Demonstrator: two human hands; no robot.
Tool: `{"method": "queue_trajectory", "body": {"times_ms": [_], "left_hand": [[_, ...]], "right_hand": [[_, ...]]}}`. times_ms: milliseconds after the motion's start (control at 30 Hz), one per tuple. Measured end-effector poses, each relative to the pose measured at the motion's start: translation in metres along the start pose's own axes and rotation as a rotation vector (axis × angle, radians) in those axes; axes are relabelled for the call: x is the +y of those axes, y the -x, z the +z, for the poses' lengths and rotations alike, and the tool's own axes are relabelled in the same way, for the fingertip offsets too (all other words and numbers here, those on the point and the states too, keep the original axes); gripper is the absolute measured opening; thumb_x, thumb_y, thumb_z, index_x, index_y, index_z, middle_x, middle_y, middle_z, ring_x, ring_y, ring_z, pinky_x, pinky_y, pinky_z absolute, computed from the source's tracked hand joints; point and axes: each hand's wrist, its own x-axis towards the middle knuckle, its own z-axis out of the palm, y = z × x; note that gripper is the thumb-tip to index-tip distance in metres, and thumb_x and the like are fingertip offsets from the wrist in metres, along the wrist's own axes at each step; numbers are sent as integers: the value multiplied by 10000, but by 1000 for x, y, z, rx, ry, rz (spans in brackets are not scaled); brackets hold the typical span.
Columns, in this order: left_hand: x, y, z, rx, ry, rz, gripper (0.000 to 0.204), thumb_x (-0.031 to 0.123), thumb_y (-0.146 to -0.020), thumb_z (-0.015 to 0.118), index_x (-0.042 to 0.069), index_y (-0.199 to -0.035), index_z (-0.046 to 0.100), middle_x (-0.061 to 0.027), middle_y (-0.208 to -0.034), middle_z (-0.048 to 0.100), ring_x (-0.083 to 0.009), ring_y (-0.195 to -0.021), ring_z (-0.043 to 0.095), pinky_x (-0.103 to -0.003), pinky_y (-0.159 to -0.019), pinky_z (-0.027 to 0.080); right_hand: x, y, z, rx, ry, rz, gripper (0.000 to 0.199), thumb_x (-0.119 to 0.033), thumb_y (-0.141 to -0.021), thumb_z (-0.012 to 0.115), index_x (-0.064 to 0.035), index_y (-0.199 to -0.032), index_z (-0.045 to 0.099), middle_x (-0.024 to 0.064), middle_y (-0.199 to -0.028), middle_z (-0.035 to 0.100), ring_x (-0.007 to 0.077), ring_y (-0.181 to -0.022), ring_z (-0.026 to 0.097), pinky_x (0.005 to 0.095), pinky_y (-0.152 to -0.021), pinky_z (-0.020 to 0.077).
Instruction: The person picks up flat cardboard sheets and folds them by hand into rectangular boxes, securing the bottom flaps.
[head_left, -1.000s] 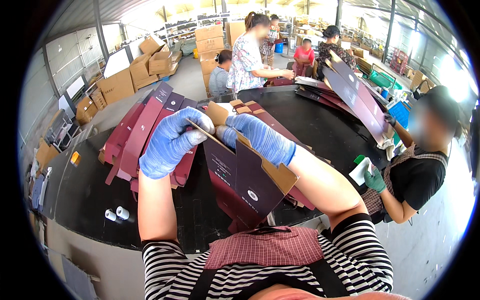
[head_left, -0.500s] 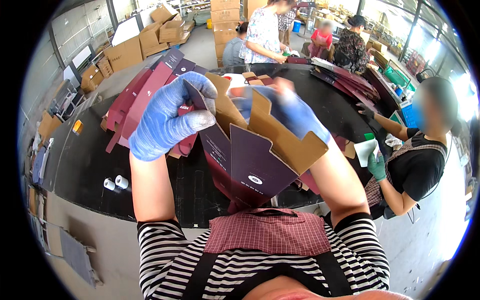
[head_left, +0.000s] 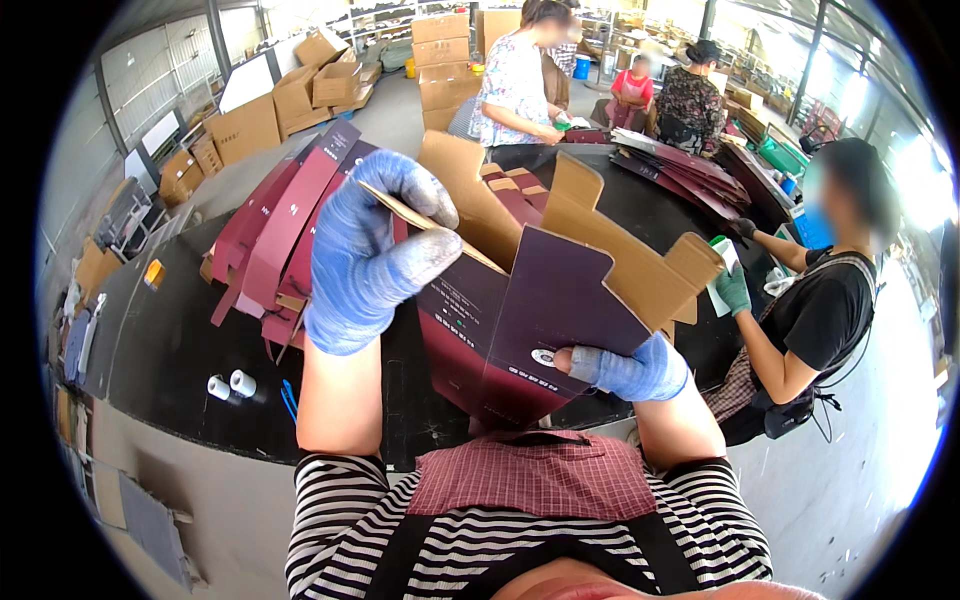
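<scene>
Before my chest a cardboard carton (head_left: 560, 300) stands tilted, dark purple shading to maroon outside and plain brown inside. Its top flaps are spread, so I look down into its mouth. My left hand (head_left: 365, 260), in a blue knitted glove with greyed fingertips, pinches the carton's left upper edge or flap between thumb and fingers. At the lower right side my right hand (head_left: 635, 372) grips the same carton; its thumb, bare at the tip, presses the front panel near a round white mark. The right fingers are hidden behind the carton.
Maroon cartons (head_left: 285, 225) lie piled at left on the black table (head_left: 200, 330), near two white rolls (head_left: 231, 384) and a yellow-orange item (head_left: 154, 273). Flattened cartons (head_left: 690, 180) are stacked at far right. A co-worker (head_left: 810, 310) in green gloves stands close on the right.
My right hand, blurred behind the raised flaps before, has come down to the carton's right front. The left hand has moved slightly right, still pinching the carton.
</scene>
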Motion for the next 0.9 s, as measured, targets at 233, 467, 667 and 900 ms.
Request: {"method": "queue_trajectory", "body": {"times_ms": [233,467,667,900], "left_hand": [[-13,4,31,175,-125,-50,971,332,-822,811,-23,-1573,307,-137,-1469,469,-202,-1304,476,-375,-1145,360],[-13,6,20,242,-103,-108,914,322,-919,749,13,-1612,241,-130,-1500,455,-212,-1335,465,-365,-1149,371],[-31,21,-12,258,-289,-164,912,425,-899,744,22,-1600,323,-122,-1609,398,-247,-1484,366,-396,-1227,268],[-39,27,-16,260,-322,-200,803,327,-948,723,-5,-1570,338,-142,-1411,534,-192,-1217,559,-341,-1078,446]], "right_hand": [[-5,-5,3,69,232,-220,267,-64,-944,640,24,-1196,636,104,-1019,691,219,-884,643,339,-807,528],[-20,-36,38,-47,471,-320,741,-44,-890,577,49,-1559,272,283,-1505,436,393,-1404,458,401,-1163,364],[5,-46,47,-116,396,-260,896,-75,-879,652,0,-1628,167,249,-1605,353,371,-1477,393,393,-1204,331],[31,-34,71,37,363,-237,851,-156,-907,732,4,-1599,264,242,-1562,426,373,-1442,441,415,-1178,365]]}}
